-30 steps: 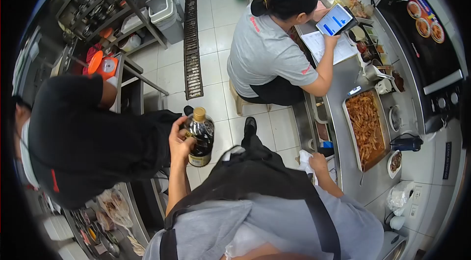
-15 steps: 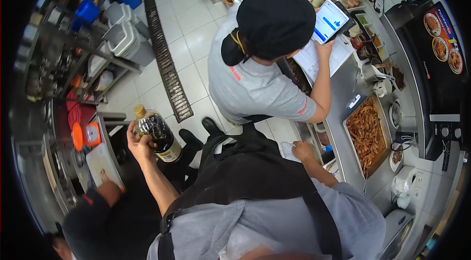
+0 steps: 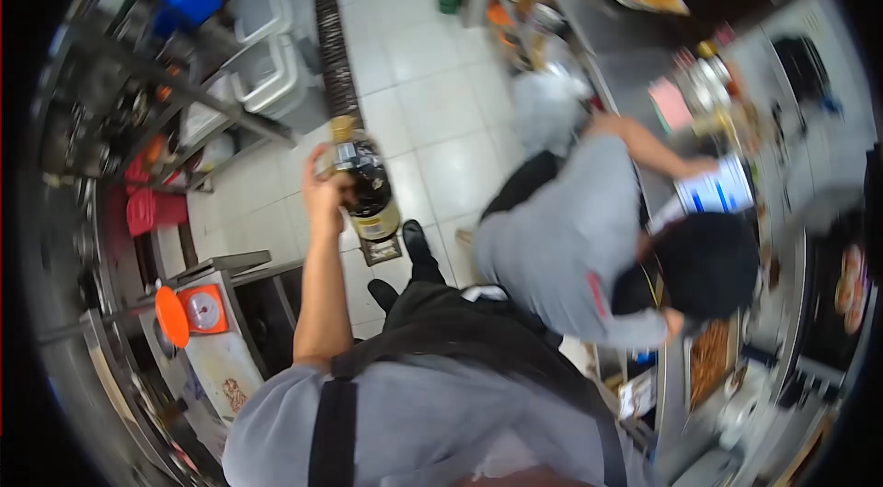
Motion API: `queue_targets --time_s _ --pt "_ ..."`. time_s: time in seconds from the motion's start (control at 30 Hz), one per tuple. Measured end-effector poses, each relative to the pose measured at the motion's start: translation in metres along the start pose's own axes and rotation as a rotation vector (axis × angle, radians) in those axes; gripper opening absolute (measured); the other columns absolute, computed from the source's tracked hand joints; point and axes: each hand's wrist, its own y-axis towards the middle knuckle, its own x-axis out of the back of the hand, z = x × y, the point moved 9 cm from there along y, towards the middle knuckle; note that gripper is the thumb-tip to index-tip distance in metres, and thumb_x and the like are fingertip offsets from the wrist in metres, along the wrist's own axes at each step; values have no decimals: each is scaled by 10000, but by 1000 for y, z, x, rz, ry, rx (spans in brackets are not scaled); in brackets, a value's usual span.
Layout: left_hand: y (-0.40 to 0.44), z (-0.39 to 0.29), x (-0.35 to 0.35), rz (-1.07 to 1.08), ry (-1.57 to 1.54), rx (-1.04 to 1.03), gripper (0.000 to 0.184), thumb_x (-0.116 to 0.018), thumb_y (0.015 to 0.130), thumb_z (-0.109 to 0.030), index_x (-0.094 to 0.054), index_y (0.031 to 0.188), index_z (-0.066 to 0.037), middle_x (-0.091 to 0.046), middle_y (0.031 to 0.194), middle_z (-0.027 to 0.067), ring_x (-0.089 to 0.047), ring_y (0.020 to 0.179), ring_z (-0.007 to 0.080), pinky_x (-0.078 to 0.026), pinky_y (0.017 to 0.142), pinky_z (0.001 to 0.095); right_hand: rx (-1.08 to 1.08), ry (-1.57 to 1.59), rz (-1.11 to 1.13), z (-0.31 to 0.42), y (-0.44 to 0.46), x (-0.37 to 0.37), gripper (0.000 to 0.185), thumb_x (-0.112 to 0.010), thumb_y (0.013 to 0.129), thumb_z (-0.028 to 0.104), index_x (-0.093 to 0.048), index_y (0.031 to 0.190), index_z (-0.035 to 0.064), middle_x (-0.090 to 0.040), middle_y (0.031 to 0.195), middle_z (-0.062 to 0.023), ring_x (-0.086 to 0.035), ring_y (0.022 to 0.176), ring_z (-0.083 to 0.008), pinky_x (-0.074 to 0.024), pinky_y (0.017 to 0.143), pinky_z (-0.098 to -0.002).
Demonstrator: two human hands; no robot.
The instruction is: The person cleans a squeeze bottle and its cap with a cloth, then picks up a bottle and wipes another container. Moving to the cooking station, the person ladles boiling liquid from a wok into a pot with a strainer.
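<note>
A: Grip state?
B: Left hand [image 3: 326,197] wrapped around dark bottle [image 3: 370,179], capped, above tiled floor [image 3: 437,105]. Right hand out of view; cannot tell its grip.
A: Handling note?
B: Hold firmly around body, never by cap alone; level out any tilt. Allow clearance from co-worker [image 3: 556,229] beside table [image 3: 612,50]. Farther off: avoid knocking grey bins [image 3: 302,99].

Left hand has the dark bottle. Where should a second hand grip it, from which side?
I'd take the bottle around its broad, rounded body, from the person's right: the left hand covers the opposite side, and the gold cap looks narrower, likely less secure.
</note>
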Motion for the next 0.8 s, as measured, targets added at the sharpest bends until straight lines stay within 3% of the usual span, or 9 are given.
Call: queue_targets --time_s 0.13,0.23,0.3,0.33,0.6,0.63,0.8 --pt "86 -17 12 50 38 33 770 -536 602 135 -477 1335 -92 -592 669 59 -471 440 126 -343 396 261 -136 40 -101 102 104 120 379 -613 813 423 -709 771 59 -707 915 -169 -686 860 -327 -543 700 -415" --pt "121 -45 31 35 61 -13 796 -540 585 146 -474 1344 -87 -600 685 36 -464 472 91 -333 413 237 -121 31 -174 153 157 179 367 -603 817 400 -706 783 50 -705 913 -175 -684 866 -334 -541 717 -420" --pt "139 -58 54 21 29 21 761 -537 610 143 -482 1338 -71 -665 798 65 -596 659 123 -451 591 237 -101 7 -209 171 184 204 359 -597 820 385 -704 791 44 -704 912 -180 -682 870 -338 -540 728 -424" --pt "150 -61 71 6 117 34 755 -535 611 140 -480 1337 -60 -686 870 93 -625 696 137 -470 605 242 -90 -11 -232 180 199 222 355 -593 821 377 -704 795 41 -703 912 -182 -681 872 -341 -539 734 -426" --pt "182 -95 169 -162 89 60 762 -554 613 115 -480 1352 -53 -682 853 94 -599 647 132 -454 561 244 80 -172 -213 224 336 245 326 -567 833 316 -697 827 17 -698 908 -200 -676 889 -360 -534 779 -440" --pt "181 -101 179 -218 48 47 789 -554 596 133 -505 1348 -100 -620 746 31 -530 552 93 -365 455 229 128 -209 -192 231 364 246 322 -564 834 308 -696 831 14 -697 908 -202 -675 891 -362 -534 784 -442" --pt "187 -111 264 -490 48 71 782 -556 608 114 -498 1356 -107 -612 724 43 -523 544 100 -365 458 240 452 -426 -51 278 553 234 307 -548 841 270 -692 851 -1 -694 906 -213 -671 902 -374 -531 812 -451"
